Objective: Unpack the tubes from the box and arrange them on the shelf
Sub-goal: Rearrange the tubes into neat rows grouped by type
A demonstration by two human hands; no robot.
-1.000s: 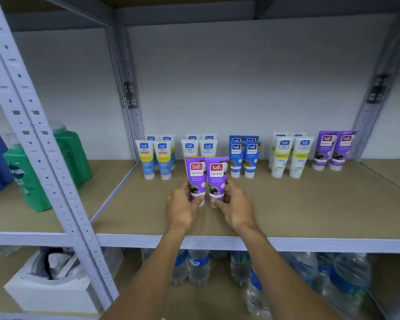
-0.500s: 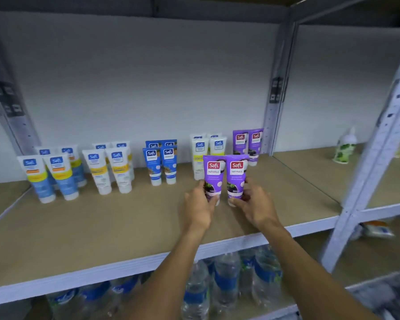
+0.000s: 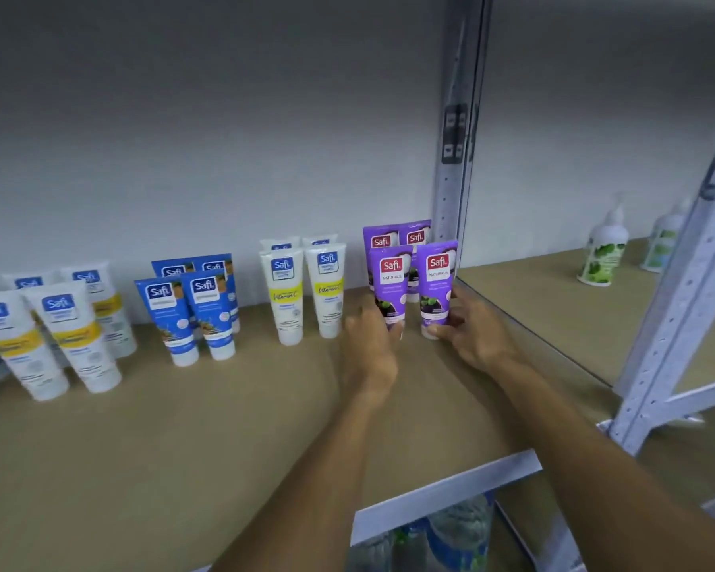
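Two purple Safi tubes stand cap-down at the right end of the wooden shelf (image 3: pixel 182 468), just in front of two more purple tubes (image 3: pixel 415 235) at the back wall. My left hand (image 3: pixel 368 348) pinches the left purple tube (image 3: pixel 390 282) near its base. My right hand (image 3: pixel 477 336) grips the right purple tube (image 3: pixel 436 282) near its cap. Both tubes are upright and side by side, with their caps at the shelf board. No box is in view.
Left of the purple tubes stand paired rows of white-and-yellow-green tubes (image 3: pixel 304 291), blue tubes (image 3: pixel 186 311) and white-and-orange tubes (image 3: pixel 46 336). A grey metal upright (image 3: pixel 455 158) bounds the bay. Pump bottles (image 3: pixel 603 249) stand on the neighbouring shelf; water bottles (image 3: pixel 450 538) sit below.
Both hands have carried the two purple tubes rightward and back along the shelf, from the middle front to just in front of the purple pair at the right end.
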